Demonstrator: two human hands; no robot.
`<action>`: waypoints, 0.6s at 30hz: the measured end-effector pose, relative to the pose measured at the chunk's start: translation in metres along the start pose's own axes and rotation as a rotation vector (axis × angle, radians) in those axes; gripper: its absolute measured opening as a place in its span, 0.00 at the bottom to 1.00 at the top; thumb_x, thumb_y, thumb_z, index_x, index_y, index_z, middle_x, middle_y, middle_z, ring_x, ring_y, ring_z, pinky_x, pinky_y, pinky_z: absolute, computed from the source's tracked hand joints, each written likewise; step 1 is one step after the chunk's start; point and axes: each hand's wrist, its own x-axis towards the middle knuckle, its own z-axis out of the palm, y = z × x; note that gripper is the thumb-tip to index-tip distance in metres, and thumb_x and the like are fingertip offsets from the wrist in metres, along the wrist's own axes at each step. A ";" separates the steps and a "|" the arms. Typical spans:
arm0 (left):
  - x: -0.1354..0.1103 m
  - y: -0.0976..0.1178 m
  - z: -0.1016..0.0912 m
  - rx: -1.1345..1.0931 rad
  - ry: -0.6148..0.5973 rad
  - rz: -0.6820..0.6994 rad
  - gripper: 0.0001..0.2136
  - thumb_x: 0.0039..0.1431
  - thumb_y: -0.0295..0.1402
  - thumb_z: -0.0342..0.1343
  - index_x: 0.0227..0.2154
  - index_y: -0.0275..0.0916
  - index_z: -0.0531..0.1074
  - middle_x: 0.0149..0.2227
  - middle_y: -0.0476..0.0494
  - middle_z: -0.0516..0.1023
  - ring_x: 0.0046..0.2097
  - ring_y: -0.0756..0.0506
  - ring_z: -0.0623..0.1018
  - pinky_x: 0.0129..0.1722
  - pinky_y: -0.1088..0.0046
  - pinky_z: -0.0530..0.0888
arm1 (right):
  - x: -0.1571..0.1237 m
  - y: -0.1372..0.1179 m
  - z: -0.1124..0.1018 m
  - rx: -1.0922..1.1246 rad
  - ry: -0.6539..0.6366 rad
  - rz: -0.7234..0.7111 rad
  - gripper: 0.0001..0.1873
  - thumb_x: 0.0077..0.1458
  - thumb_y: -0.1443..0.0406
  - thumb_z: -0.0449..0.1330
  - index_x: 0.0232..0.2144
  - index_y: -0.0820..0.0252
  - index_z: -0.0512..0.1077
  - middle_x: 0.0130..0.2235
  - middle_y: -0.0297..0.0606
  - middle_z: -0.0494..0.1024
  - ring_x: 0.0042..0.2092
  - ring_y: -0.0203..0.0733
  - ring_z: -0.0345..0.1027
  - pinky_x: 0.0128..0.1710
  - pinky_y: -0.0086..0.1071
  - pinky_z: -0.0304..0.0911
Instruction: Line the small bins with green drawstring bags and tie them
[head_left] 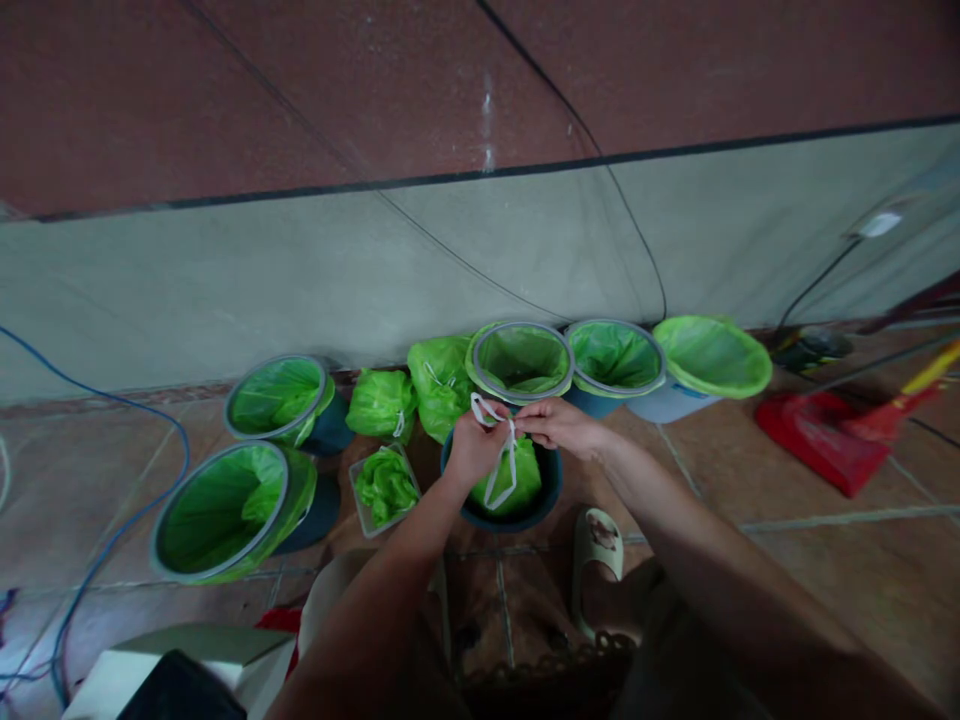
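Observation:
Directly before me stands a dark blue bin (553, 492) with a green trash bag (527, 480) gathered inside it. Above the bag, my left hand (474, 445) is closed on its white drawstring (501, 497), which forms loops between my hands. The fingers of my right hand (559, 424) pinch the same drawstring from the other side. To the left of the bin, a small clear tray (409, 472) holds crumpled green bags (385, 486). Two tied green bags, a smaller one (380, 402) and a larger one (442, 385), rest behind the tray.
Lined bins stand along the wall, including a grey-rimmed bin (523, 326) and a pale bin (671, 403). Two more lined bins (324, 515) are at left. A red dustpan (821, 435) with a broom (892, 415) lies right. A blue cable (120, 545) crosses the left floor; a white box (195, 640) sits lower left.

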 end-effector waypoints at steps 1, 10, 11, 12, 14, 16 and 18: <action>0.000 0.002 -0.001 -0.024 -0.016 -0.020 0.06 0.49 0.29 0.60 0.32 0.37 0.72 0.24 0.50 0.77 0.25 0.50 0.75 0.27 0.76 0.71 | 0.000 0.000 -0.001 -0.009 -0.009 -0.007 0.20 0.40 0.52 0.69 0.26 0.63 0.74 0.19 0.27 0.65 0.20 0.26 0.49 0.18 0.25 0.42; 0.002 0.010 -0.007 -0.085 -0.072 -0.055 0.07 0.45 0.30 0.64 0.29 0.36 0.74 0.24 0.51 0.77 0.26 0.50 0.76 0.29 0.75 0.73 | 0.000 0.004 0.003 -0.137 -0.029 -0.069 0.16 0.46 0.54 0.63 0.29 0.61 0.72 0.21 0.27 0.65 0.22 0.29 0.54 0.22 0.26 0.48; 0.002 0.009 -0.007 -0.093 -0.085 -0.061 0.07 0.45 0.31 0.64 0.29 0.36 0.74 0.24 0.51 0.77 0.26 0.50 0.76 0.30 0.74 0.73 | 0.000 0.004 0.003 -0.177 -0.033 -0.074 0.15 0.48 0.54 0.62 0.29 0.61 0.72 0.21 0.28 0.65 0.23 0.30 0.54 0.22 0.26 0.49; 0.002 0.008 -0.007 -0.103 -0.097 -0.068 0.08 0.45 0.31 0.64 0.29 0.36 0.74 0.24 0.51 0.77 0.26 0.51 0.76 0.30 0.74 0.73 | 0.001 0.004 0.003 -0.234 -0.032 -0.086 0.15 0.50 0.54 0.60 0.28 0.61 0.71 0.21 0.28 0.65 0.23 0.30 0.55 0.23 0.27 0.49; 0.002 0.005 -0.007 -0.112 -0.123 -0.075 0.07 0.44 0.30 0.64 0.29 0.36 0.75 0.24 0.51 0.76 0.26 0.51 0.75 0.30 0.75 0.73 | 0.001 0.004 0.001 -0.413 0.011 -0.139 0.12 0.53 0.57 0.56 0.27 0.60 0.70 0.21 0.29 0.64 0.24 0.32 0.56 0.25 0.28 0.50; 0.002 0.003 -0.007 -0.103 -0.145 -0.073 0.07 0.44 0.30 0.65 0.28 0.35 0.75 0.24 0.50 0.76 0.26 0.52 0.74 0.30 0.76 0.72 | 0.000 0.003 0.000 -0.654 0.100 -0.234 0.09 0.53 0.62 0.56 0.25 0.60 0.70 0.23 0.30 0.66 0.25 0.33 0.57 0.27 0.29 0.50; 0.003 0.001 -0.007 -0.084 -0.158 -0.071 0.06 0.44 0.30 0.65 0.27 0.35 0.75 0.24 0.50 0.76 0.26 0.52 0.73 0.30 0.76 0.71 | -0.002 0.002 -0.001 -0.851 0.176 -0.344 0.06 0.52 0.66 0.56 0.25 0.60 0.70 0.26 0.33 0.69 0.28 0.34 0.58 0.30 0.30 0.50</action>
